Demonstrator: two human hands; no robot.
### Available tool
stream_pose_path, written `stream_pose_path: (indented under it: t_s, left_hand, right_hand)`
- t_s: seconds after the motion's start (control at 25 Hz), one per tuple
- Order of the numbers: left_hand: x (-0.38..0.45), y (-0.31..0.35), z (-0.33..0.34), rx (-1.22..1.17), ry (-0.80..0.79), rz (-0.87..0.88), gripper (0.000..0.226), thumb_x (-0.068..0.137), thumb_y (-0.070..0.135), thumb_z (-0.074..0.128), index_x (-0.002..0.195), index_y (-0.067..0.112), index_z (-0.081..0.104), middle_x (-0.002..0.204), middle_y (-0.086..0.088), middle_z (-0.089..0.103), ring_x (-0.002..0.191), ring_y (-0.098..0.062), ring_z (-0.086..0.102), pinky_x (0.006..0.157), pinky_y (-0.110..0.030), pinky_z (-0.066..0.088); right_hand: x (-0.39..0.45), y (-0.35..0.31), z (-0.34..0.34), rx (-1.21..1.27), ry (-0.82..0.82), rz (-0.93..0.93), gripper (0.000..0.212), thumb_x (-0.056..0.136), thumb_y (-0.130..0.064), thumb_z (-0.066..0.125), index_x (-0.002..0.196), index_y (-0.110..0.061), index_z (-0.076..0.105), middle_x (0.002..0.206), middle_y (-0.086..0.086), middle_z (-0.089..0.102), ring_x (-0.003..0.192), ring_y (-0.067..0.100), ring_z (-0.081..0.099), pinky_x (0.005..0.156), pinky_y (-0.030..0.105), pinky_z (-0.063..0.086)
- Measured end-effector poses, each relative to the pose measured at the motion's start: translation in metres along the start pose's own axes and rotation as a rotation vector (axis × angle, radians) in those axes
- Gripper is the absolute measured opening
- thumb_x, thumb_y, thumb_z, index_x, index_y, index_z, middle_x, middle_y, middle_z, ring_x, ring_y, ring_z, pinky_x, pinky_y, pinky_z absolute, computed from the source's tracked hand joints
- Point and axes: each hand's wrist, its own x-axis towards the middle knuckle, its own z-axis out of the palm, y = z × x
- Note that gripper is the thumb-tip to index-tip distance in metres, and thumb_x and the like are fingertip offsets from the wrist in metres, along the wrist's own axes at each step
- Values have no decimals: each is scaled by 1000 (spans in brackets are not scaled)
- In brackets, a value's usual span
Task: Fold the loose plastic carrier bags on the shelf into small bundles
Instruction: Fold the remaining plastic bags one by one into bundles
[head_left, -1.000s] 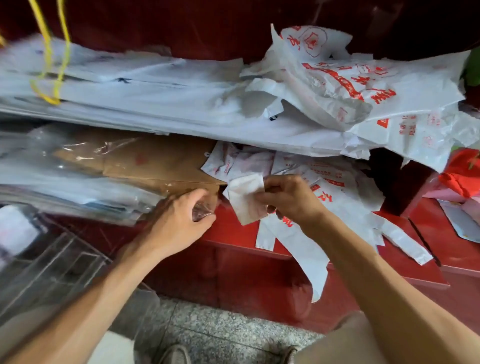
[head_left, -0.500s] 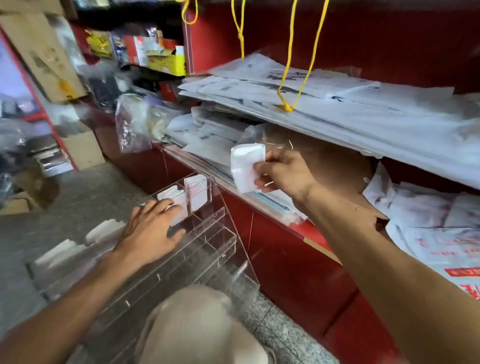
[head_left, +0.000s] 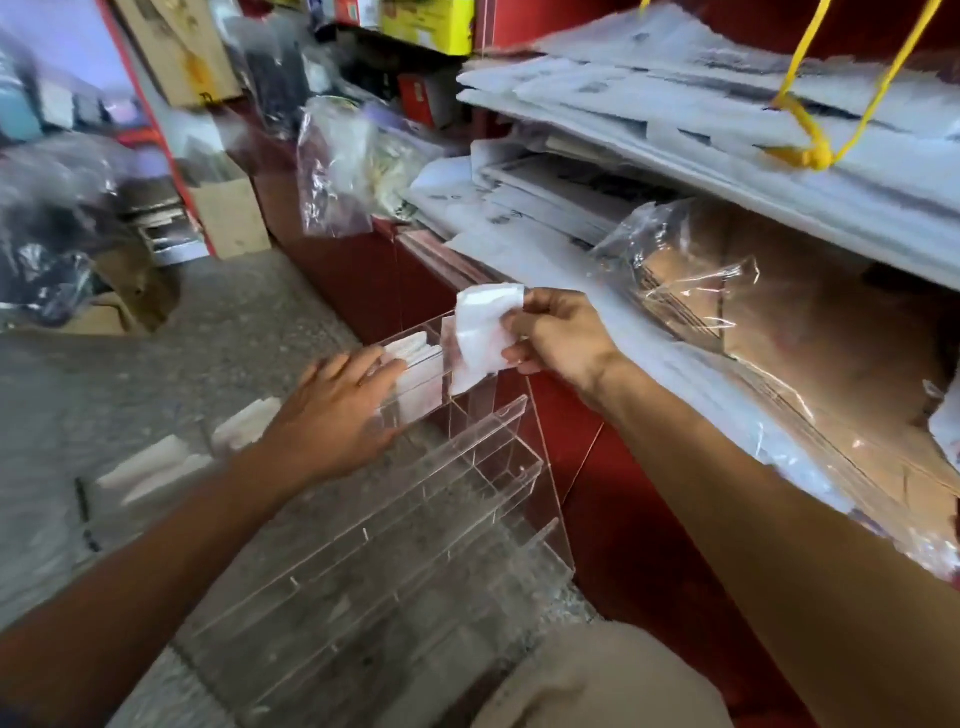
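Shelving (head_left: 597, 457) of red wood carries stacked bags; beside it stands a clear acrylic rack (head_left: 467, 457). Left hand (head_left: 332, 410), fingers relaxed, steadies its top tier. Right hand (head_left: 563, 338) pinches the folded bag bundle (head_left: 480, 332) over that tier: light, slippery, springy, best held across the folds.

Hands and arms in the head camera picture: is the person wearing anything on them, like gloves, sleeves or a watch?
Nothing shows on them. The left hand and right hand are ungloved, with no rings or watch visible. Both forearms are bare up to the picture's edge, so no sleeve is in view. The picture is slightly blurred, so fine marks cannot be told.
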Motion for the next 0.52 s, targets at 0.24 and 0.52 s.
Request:
stream_pose_path:
  t_s: [0.24,0.52]
  left_hand:
    - [-94,-60,-18,107,41,-59,73,77,55,56,142,24,42,144,-8,49,127,-32,48,103,-51,36]
    - [-196,-105,-30,-21,-15,-136,74,84,57,53,146,17,42,150,-10,43,137,-33,39,107,-51,41]
  right_hand:
    - [-18,16,72,22,-255,42,8,92,1,59,96,-2,65,80,8,60,61,14,58,51,20,46]
    - [-59,23,145,-16,-680,0,15,92,-1,61,99,-9,71,83,7,74,76,17,72,71,27,58]
